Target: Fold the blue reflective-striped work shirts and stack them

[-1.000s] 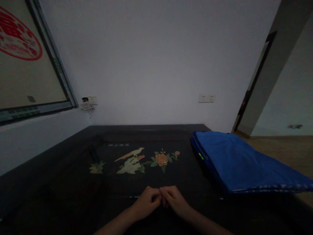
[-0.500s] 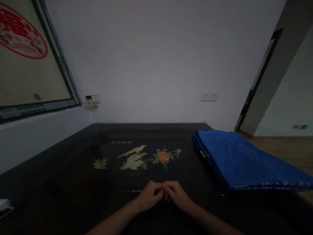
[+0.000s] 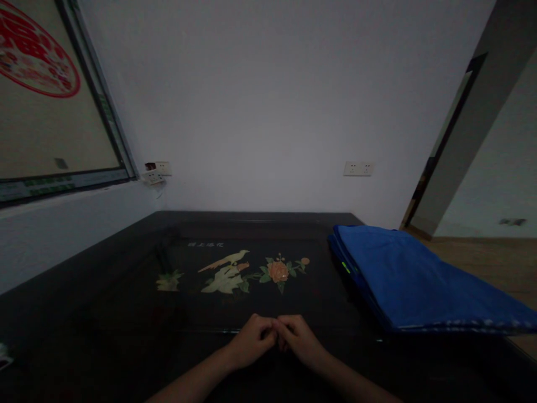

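My left hand (image 3: 253, 340) and my right hand (image 3: 300, 342) meet over the near part of a glossy black tabletop (image 3: 126, 341). Both have curled fingers, and their fingertips and thumbs touch each other in the middle. A small gap shows inside the bend of the left thumb and forefinger, and no object is visible in either hand. Just beyond them the surface bears a picture of a bird (image 3: 226, 260) and a pink flower (image 3: 278, 271) with leaves. To the right lies a folded blue cloth bag or cover (image 3: 419, 280).
A white wall with a double socket (image 3: 358, 168) rises behind the table. At the left are a window with a red round decoration (image 3: 37, 53) and a loose socket (image 3: 154, 177). A small white thing (image 3: 4, 355) sits at the left edge. Wooden floor (image 3: 482, 260) shows at right.
The view has shifted slightly. Both hands appear a little lower and further left, still curled and touching. The blue folded cloth has stayed in its place.
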Demonstrator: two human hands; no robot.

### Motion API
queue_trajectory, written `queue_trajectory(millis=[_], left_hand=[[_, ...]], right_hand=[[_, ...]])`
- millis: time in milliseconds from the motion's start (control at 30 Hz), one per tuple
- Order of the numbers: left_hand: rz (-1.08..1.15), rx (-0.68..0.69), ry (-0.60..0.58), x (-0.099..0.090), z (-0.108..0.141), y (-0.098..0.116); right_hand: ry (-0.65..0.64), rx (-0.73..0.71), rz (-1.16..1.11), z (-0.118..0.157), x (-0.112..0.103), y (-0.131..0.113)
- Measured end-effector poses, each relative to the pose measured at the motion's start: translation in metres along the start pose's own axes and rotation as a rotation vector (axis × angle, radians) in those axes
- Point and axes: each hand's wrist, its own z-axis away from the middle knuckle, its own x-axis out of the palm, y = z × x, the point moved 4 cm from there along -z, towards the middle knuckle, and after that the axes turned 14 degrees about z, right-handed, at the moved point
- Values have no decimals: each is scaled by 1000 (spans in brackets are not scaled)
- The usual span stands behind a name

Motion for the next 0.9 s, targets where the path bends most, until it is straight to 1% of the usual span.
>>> queue_trajectory(millis=[167, 267, 400, 800, 900], left_hand=[[-50, -16, 25, -1, -1, -6], [-33, -2, 10, 0, 0, -3], [-6, 4, -1, -1, -1, 1], [-9, 38, 0, -1, -1, 1], [-10, 20, 14, -2, -1, 1]], right_hand=[[12, -23, 22, -1, 2, 4], [18, -25, 31, 0, 0, 2], [-4, -22, 19, 1, -3, -2], [-4, 14, 17, 1, -1, -2], [-4, 17, 21, 0, -1, -2]])
